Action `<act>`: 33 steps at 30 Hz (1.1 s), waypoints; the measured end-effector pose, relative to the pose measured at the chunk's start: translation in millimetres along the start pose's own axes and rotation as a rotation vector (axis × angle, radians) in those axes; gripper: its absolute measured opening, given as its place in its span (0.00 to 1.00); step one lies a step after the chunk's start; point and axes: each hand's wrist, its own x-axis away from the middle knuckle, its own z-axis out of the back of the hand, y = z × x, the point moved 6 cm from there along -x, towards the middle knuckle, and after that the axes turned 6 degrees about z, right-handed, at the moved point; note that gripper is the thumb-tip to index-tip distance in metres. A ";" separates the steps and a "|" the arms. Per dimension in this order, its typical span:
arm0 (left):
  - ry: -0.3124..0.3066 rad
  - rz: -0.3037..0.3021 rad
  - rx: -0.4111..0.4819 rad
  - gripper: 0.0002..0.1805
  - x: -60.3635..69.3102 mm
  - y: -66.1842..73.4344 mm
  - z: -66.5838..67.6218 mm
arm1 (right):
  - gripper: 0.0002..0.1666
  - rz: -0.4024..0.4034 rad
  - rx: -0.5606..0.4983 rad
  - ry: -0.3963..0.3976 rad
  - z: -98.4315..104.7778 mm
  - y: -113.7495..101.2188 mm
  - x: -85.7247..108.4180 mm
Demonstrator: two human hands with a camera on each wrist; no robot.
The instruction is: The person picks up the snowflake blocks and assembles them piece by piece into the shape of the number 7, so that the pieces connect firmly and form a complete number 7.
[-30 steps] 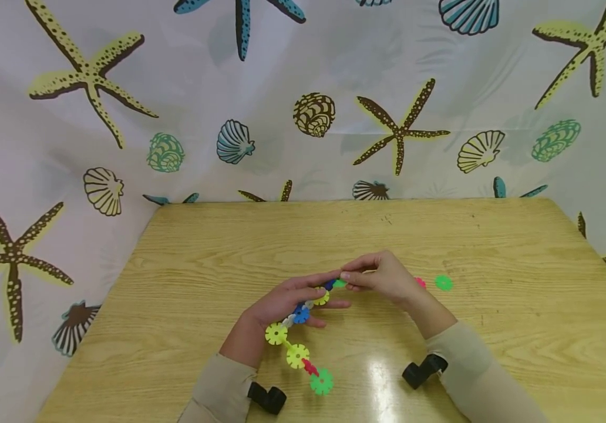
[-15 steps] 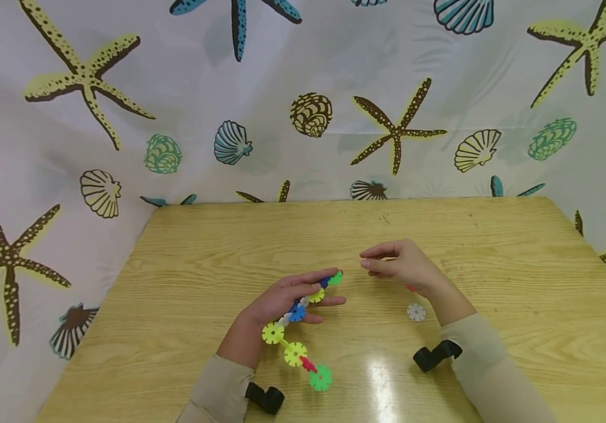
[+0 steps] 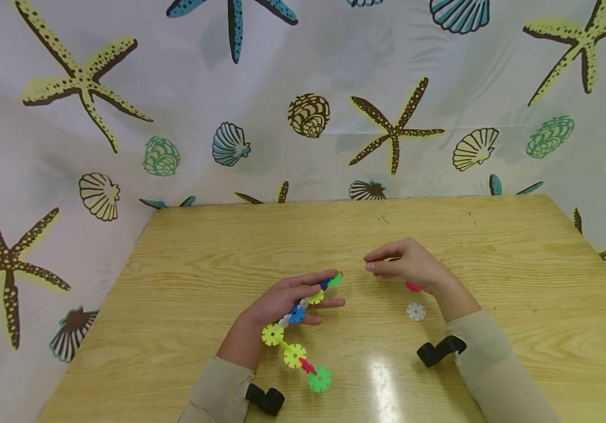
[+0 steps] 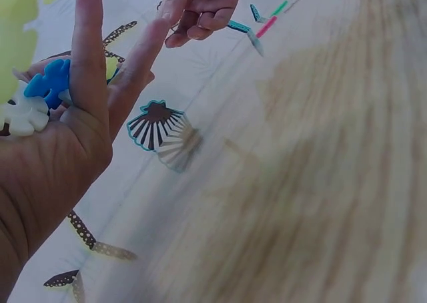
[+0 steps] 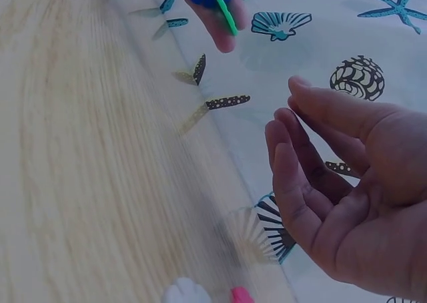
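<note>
My left hand (image 3: 282, 299) holds a chain of notched plastic discs between thumb and fingers. From a green disc (image 3: 336, 279) by the index fingertip, the chain runs through dark blue, yellow, white and blue (image 3: 296, 314) pieces, then yellow discs (image 3: 295, 355), a red one and a green disc (image 3: 320, 379) at its lower end. In the left wrist view, a blue disc (image 4: 50, 83) and a white disc (image 4: 28, 115) lie against the palm. My right hand (image 3: 411, 267), apart from the chain, has loosely bent fingers and nothing visible between them, as the right wrist view also shows.
On the wooden table (image 3: 202, 247), a white disc (image 3: 416, 311) lies below my right wrist, and a pink disc (image 3: 413, 286) is partly hidden by that hand. A patterned cloth (image 3: 261, 76) with starfish and shells stands behind the table and along its sides.
My right hand has come away from the green disc at the chain's upper end and moved right. The left hand still holds the chain, nearly in place. The loose white disc has come into sight.
</note>
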 end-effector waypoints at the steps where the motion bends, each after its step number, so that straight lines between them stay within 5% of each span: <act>1: -0.003 -0.001 -0.002 0.28 -0.1 -0.1 -0.3 | 0.25 0.002 0.007 -0.006 1.4 -0.2 0.9; 12: -0.014 -0.006 -0.008 0.28 -0.2 0.2 -0.5 | 0.23 0.030 0.188 -0.043 25.8 3.0 8.5; 24: -0.021 -0.001 -0.013 0.32 1.0 -0.8 -0.8 | 0.20 0.046 0.232 -0.147 43.3 17.4 17.0; 33: -0.040 -0.026 -0.025 0.30 1.7 1.1 -1.4 | 0.18 0.067 0.333 -0.134 54.0 19.8 22.0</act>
